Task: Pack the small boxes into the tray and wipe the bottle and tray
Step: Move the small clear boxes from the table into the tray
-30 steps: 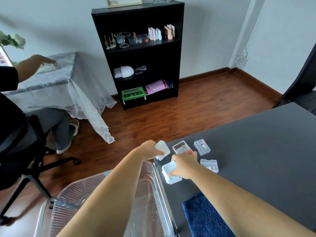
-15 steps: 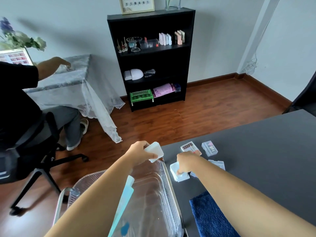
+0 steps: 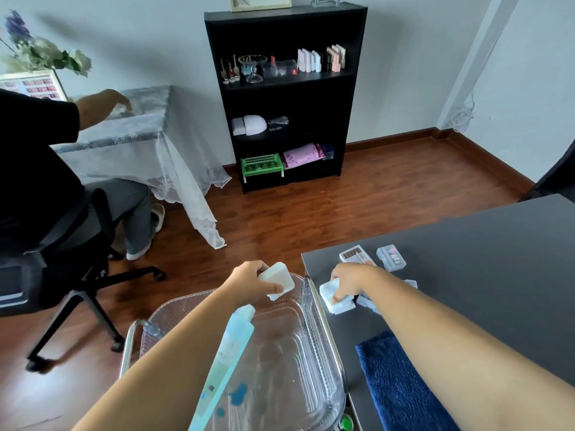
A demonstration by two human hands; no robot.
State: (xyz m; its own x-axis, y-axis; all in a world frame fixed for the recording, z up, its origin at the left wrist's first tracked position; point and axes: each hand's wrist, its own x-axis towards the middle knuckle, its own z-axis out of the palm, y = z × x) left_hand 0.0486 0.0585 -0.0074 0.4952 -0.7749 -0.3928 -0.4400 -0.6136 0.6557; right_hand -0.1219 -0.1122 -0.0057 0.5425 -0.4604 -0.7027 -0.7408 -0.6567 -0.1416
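Left hand [image 3: 252, 279] pinches a white box [image 3: 278, 280], right hand [image 3: 350, 281] grips a clear box [image 3: 334, 303]; a loose pinch risks missing the tray [image 3: 325, 331].

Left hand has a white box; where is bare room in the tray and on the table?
Tray: bare floor between the bottle and its right wall. Table: free stretch right of the small boxes, beyond the blue towel. Crowded: the table's left corner, where small boxes cluster round the right hand.
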